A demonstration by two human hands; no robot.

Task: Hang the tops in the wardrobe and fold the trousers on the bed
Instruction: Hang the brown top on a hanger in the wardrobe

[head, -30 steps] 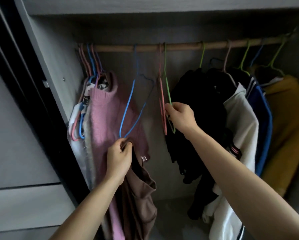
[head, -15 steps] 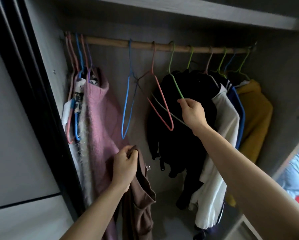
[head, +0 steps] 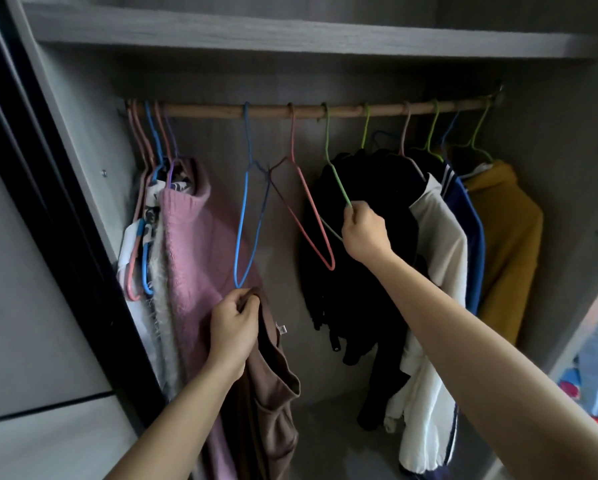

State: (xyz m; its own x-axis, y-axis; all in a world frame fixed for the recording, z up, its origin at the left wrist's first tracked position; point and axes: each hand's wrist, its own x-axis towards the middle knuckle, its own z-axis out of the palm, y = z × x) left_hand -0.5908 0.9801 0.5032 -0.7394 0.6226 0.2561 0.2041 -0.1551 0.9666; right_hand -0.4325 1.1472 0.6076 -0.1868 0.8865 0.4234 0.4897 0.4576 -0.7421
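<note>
Brown, soft cloth: the top (head: pixel 273 403) hangs bunched from the left hand (head: pixel 233 327), whose fingers curl round its upper edge at the near left; its hem is cut off. Its white tag (head: pixel 282 329) is unreadable. The right hand (head: pixel 365 233) pinches a thin green wire hanger (head: pixel 337 181) hooked on the wooden rail (head: pixel 325 110).

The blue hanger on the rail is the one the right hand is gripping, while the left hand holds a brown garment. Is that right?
Not quite. The head view shows the right hand gripping the green hanger, not the blue hanger, which hangs bare on the rail. The left hand does hold the brown garment.
</note>
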